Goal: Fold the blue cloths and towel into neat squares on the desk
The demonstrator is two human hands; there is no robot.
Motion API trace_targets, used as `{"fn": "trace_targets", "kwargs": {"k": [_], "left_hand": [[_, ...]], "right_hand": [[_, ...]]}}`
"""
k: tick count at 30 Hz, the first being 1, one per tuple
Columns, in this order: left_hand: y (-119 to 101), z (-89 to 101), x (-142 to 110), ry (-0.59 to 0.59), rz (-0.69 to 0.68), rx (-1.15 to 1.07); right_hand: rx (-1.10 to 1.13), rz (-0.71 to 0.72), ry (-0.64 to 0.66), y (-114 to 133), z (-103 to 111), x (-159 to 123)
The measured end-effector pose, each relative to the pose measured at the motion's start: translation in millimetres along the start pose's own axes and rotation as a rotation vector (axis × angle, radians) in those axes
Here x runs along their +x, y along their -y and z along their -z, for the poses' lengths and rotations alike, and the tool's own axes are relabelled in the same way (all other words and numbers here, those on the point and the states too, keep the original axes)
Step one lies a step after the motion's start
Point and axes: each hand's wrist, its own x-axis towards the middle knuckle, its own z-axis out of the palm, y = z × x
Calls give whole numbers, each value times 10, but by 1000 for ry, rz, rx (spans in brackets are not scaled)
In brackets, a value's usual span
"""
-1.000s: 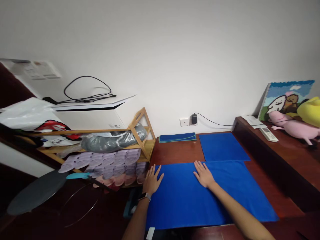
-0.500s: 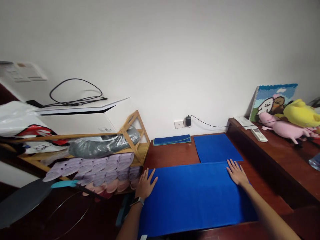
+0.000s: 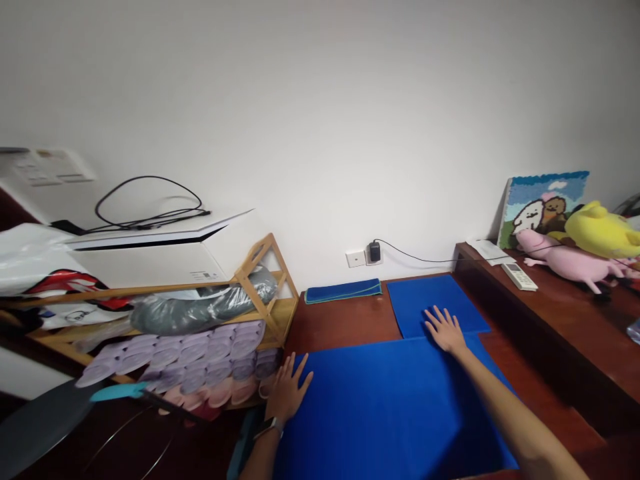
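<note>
A large blue cloth (image 3: 380,413) lies spread flat over the brown wooden surface in front of me. My left hand (image 3: 287,390), with a watch on the wrist, rests at its left edge, fingers spread and holding nothing. Near the far right corner, my right hand (image 3: 447,331) is open too, its fingers reaching over the border with a smaller blue cloth (image 3: 430,297). Whether the right palm presses down or hovers, I cannot tell. Against the wall lies a folded blue cloth (image 3: 343,291) with a green edge.
On the left, a wooden rack (image 3: 273,280) carries a white box (image 3: 145,260) and rows of slippers (image 3: 200,353). A raised wooden ledge at right holds a remote control (image 3: 520,276), a pink plush toy (image 3: 565,257) and a yellow one (image 3: 603,230). A black plug (image 3: 374,251) sits in the wall.
My right hand has moved left along the far edge of the large cloth, towards the smaller cloth. My left hand stays at the left edge. The view has tilted up slightly.
</note>
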Motion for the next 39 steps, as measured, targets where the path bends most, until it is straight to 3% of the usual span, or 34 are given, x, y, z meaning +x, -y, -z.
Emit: {"fn": "trace_targets", "kwargs": {"k": [4,8,14,17,21,23,26,29,31,34,36,39], "left_hand": [[28,-18,-12,5,15,0],[42,-34,-15,9,33,-9],[1,20,-20,23,46,-11],[-11,36,-16,37,45,-10],[-7,6,-4,19,24,-10],[-1,-16,3,7,7,-8],[6,-25,13,4,-2,-6],[1,9,23,5,-17,1],[-30,51,36,-13,-37,2],[-152,120,70,-54,-80,-16],[-274,147,93,-72,-90,-31],[-424,126,92,-50,-56,-32]], "right_hand": [[21,-79,89,71,-189,292],[31,-88,77,-12,-343,449],[-2,-68,106,-18,-194,566],[-29,-46,12,54,-66,373],[-37,132,-167,96,-118,-225],[-25,151,-124,16,-221,-531],[-24,36,-11,-230,-307,-808],[-46,-26,60,-460,-215,-868],[-66,-57,79,-464,-91,-854],[-44,0,18,-70,59,-832],[24,166,-19,443,80,-837],[134,394,52,1285,-10,-863]]}}
